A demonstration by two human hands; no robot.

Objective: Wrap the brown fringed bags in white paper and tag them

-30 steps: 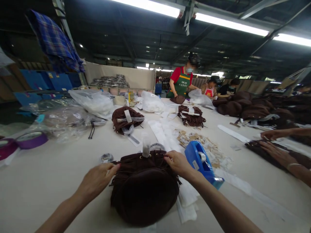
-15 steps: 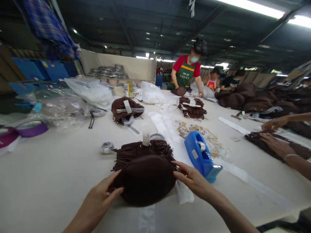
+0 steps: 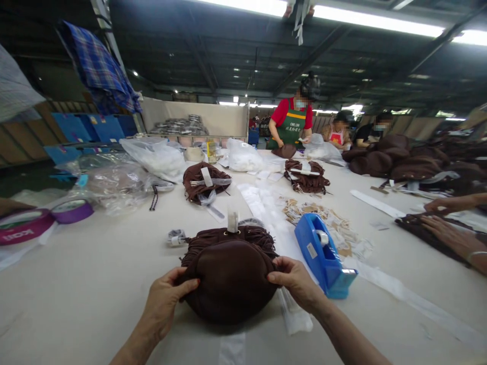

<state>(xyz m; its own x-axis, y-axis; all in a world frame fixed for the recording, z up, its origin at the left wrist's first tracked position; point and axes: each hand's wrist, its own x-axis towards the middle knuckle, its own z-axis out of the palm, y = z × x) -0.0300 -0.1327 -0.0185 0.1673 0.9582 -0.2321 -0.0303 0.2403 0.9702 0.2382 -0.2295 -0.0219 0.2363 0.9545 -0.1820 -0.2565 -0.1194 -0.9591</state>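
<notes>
A dark brown fringed bag (image 3: 230, 276) lies on the white table (image 3: 76, 284) right in front of me, its rounded base toward me. My left hand (image 3: 167, 300) grips its left edge with thumb and fingers curled on the fabric. My right hand (image 3: 294, 280) grips its right edge the same way. A white tag (image 3: 232, 221) sticks up from the bag's far end. A blue tape dispenser (image 3: 322, 253) stands just right of my right hand.
Two more brown fringed bags (image 3: 205, 181) (image 3: 306, 180) lie further back, with clear plastic bags (image 3: 114, 180) and purple tape rolls (image 3: 72, 210) at left and paper tags (image 3: 323, 223) mid-table. Another person's hands (image 3: 449, 230) work at right. People stand at the far end.
My hands came back from the bag's far fringed end to its near base and closed on its two sides. The bag sits a little closer to me.
</notes>
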